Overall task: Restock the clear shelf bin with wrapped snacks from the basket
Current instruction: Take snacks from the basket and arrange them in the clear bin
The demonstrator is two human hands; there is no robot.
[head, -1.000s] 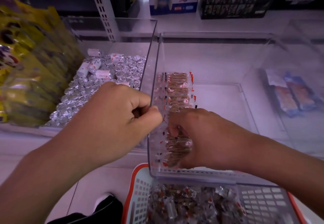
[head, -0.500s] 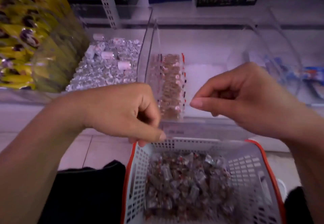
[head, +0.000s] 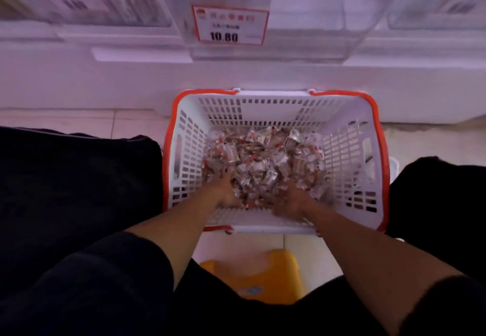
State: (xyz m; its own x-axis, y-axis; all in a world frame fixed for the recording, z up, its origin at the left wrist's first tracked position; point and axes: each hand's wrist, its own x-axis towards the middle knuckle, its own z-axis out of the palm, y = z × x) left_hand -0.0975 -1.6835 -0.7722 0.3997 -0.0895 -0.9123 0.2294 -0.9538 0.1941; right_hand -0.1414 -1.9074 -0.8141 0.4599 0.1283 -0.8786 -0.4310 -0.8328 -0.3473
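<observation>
The basket (head: 273, 111) stands on the floor directly below the clear shelf bin (head: 310, 33), its far wall close against the shelf base. This placement keeps the lift from supply to bin short and straight. The wrapped snacks (head: 263, 157) lie in a loose heap across the basket floor, banked toward the middle and the near side.

Both hands are down inside the basket at the near edge of the heap. The left hand (head: 223, 191) enters from the left, the right hand (head: 290, 200) from the right, with a wedge of snacks between them. The fingertips of both hands are buried under the wrappers (motion blur also softens this area), so I cannot tell whether the fingers are spread, cupped or already closed on a bundle. The converging approach suggests a two-handed gather, which would suit small slippery packets better than a single pinch.

The bin sits at the shelf's front edge, with a price tag (head: 229, 25) on its front wall. A few snacks show at its far left; most of its visible interior looks bare, so restocking appears to be at an early stage.

The person sits low on a yellow stool (head: 263, 272), knees to either side of the basket, which puts both forearms within easy reach of it.
</observation>
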